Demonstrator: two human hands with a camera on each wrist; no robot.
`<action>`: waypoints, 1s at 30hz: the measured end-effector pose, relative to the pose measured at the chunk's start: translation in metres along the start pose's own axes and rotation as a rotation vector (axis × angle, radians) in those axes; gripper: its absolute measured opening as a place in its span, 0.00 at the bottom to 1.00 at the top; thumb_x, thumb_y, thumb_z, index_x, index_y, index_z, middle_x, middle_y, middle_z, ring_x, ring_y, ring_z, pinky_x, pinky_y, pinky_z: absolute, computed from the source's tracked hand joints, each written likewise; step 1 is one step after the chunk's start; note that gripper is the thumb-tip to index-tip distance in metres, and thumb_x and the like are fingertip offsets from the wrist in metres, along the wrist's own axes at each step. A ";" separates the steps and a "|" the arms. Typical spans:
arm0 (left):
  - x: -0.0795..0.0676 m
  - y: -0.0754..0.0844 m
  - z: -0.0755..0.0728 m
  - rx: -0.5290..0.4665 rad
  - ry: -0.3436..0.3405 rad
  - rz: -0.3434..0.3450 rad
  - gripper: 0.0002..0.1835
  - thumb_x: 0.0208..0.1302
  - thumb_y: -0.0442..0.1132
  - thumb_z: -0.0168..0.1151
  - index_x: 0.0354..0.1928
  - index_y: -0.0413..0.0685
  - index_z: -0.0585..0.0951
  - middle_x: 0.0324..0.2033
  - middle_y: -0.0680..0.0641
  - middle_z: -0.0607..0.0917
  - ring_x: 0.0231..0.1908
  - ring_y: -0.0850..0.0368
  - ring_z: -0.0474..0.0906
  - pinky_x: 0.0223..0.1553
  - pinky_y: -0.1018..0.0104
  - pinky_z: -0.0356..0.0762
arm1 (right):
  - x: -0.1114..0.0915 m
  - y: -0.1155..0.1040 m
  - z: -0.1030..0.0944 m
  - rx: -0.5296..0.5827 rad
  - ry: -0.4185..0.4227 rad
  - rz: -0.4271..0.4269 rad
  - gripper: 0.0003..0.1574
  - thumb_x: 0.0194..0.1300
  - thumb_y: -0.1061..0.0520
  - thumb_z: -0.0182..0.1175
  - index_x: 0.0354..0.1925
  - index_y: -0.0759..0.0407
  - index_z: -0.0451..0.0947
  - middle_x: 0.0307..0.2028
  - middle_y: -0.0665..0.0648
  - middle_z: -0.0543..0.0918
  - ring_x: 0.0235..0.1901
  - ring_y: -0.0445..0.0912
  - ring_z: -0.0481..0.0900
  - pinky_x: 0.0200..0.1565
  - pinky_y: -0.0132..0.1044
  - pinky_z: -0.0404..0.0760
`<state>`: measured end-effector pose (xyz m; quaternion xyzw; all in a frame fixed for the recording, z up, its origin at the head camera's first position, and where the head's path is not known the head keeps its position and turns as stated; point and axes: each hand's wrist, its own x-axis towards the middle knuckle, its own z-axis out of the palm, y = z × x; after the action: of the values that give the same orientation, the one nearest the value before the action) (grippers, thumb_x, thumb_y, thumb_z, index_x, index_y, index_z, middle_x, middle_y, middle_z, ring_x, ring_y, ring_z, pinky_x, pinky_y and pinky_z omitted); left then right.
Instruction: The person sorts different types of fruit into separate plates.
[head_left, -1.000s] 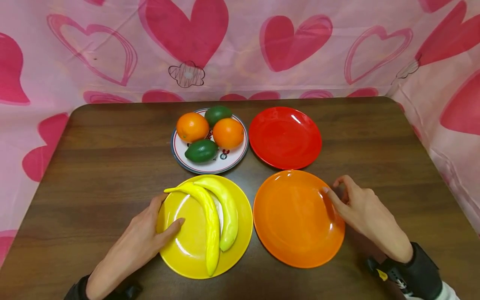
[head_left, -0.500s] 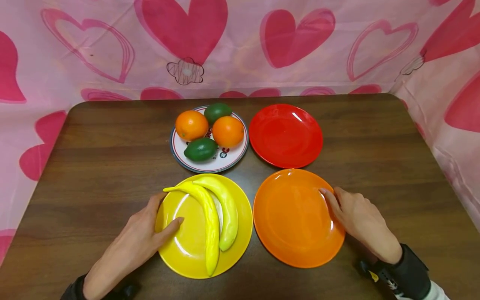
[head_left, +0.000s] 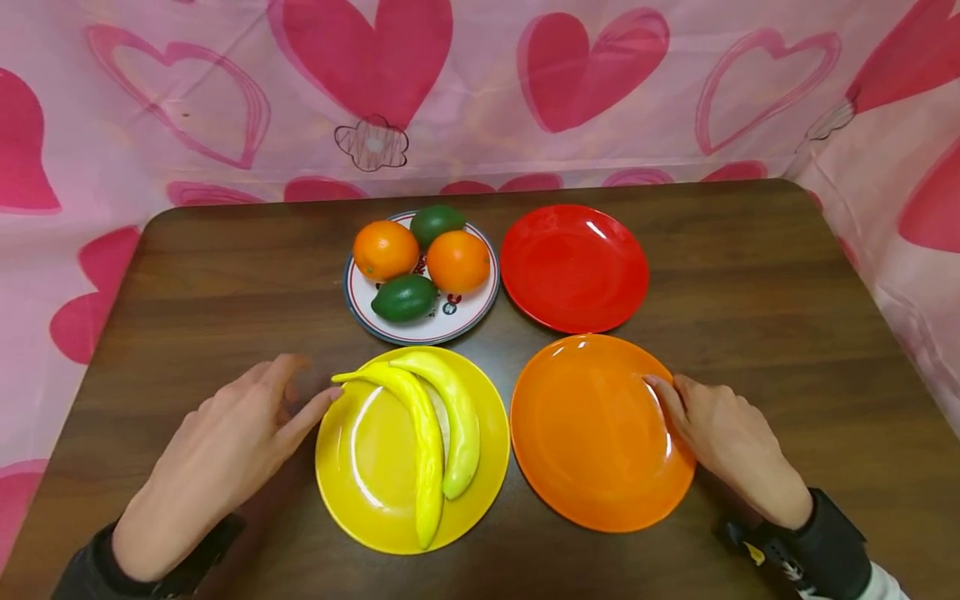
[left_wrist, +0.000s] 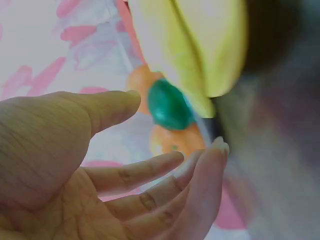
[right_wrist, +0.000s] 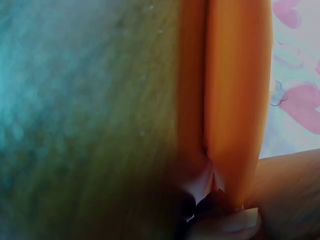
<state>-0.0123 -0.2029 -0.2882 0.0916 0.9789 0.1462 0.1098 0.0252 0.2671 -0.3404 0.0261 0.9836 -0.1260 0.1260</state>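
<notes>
In the head view my left hand (head_left: 225,450) is beside the left rim of a yellow plate (head_left: 371,467), fingers loosely bent with a gap to the thumb, whose tip is at the rim. Two yellow bananas (head_left: 426,458) lie on that plate. The left wrist view shows the same hand (left_wrist: 135,195) with thumb and fingers apart and nothing between them. My right hand (head_left: 738,442) pinches the right rim of an orange plate (head_left: 600,442), thumb on top and fingers beneath. In the right wrist view the orange plate (right_wrist: 237,90) appears edge-on.
Behind the yellow plate, a white plate (head_left: 468,312) with a blue rim holds two oranges (head_left: 458,262) and two green oval fruits (head_left: 405,298). A red plate (head_left: 573,271) stands behind the orange one. All sit on a brown wooden table (head_left: 772,308) before a heart-patterned cloth (head_left: 480,158).
My left hand has let go of the yellow plate's rim and drawn back to the left. My right hand has closed onto the orange plate's rim. The plates have hardly moved.
</notes>
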 end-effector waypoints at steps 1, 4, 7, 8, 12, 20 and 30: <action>0.004 0.004 -0.003 0.018 0.032 0.032 0.37 0.61 0.66 0.57 0.57 0.40 0.72 0.33 0.45 0.79 0.25 0.56 0.70 0.22 0.59 0.75 | 0.000 0.001 0.000 0.002 -0.004 0.003 0.37 0.70 0.27 0.35 0.31 0.55 0.68 0.16 0.55 0.63 0.16 0.50 0.65 0.20 0.43 0.65; 0.017 0.020 -0.014 0.061 0.105 0.128 0.33 0.62 0.61 0.59 0.56 0.41 0.73 0.38 0.41 0.80 0.25 0.54 0.71 0.21 0.58 0.75 | 0.000 0.002 -0.001 0.010 -0.020 0.007 0.37 0.70 0.26 0.35 0.31 0.55 0.69 0.17 0.55 0.63 0.16 0.50 0.65 0.20 0.43 0.65; 0.030 0.038 -0.023 0.096 0.149 0.214 0.31 0.63 0.59 0.60 0.58 0.43 0.73 0.39 0.41 0.80 0.26 0.52 0.72 0.20 0.59 0.73 | 0.000 0.004 0.000 0.020 -0.030 0.005 0.37 0.70 0.26 0.35 0.31 0.55 0.69 0.17 0.54 0.63 0.17 0.49 0.65 0.21 0.43 0.65; 0.034 0.043 -0.025 0.110 0.161 0.241 0.30 0.63 0.58 0.60 0.58 0.43 0.73 0.39 0.41 0.79 0.27 0.52 0.72 0.20 0.60 0.73 | 0.000 0.004 0.001 0.023 -0.033 0.005 0.37 0.70 0.27 0.35 0.31 0.55 0.69 0.17 0.54 0.63 0.17 0.49 0.65 0.21 0.43 0.65; 0.048 0.062 -0.033 0.152 0.171 0.322 0.30 0.63 0.57 0.61 0.58 0.42 0.72 0.38 0.42 0.77 0.31 0.50 0.73 0.22 0.57 0.76 | 0.000 0.003 0.001 0.029 -0.048 0.009 0.38 0.70 0.26 0.34 0.32 0.55 0.69 0.18 0.54 0.63 0.17 0.49 0.65 0.21 0.42 0.65; 0.075 0.078 -0.032 0.200 0.179 0.410 0.28 0.64 0.54 0.61 0.56 0.40 0.72 0.41 0.39 0.75 0.35 0.46 0.72 0.22 0.52 0.77 | 0.000 0.002 -0.001 0.032 -0.048 0.011 0.38 0.70 0.26 0.34 0.31 0.55 0.69 0.18 0.54 0.63 0.17 0.49 0.65 0.21 0.42 0.64; 0.126 0.106 -0.029 0.191 0.091 0.471 0.37 0.62 0.55 0.61 0.69 0.45 0.65 0.58 0.35 0.71 0.50 0.39 0.72 0.36 0.47 0.81 | 0.002 0.002 -0.002 0.010 -0.074 0.018 0.40 0.70 0.26 0.32 0.33 0.57 0.70 0.18 0.55 0.63 0.18 0.50 0.66 0.22 0.43 0.65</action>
<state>-0.1244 -0.0844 -0.2526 0.3205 0.9438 0.0788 0.0192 0.0231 0.2698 -0.3395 0.0308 0.9774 -0.1309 0.1634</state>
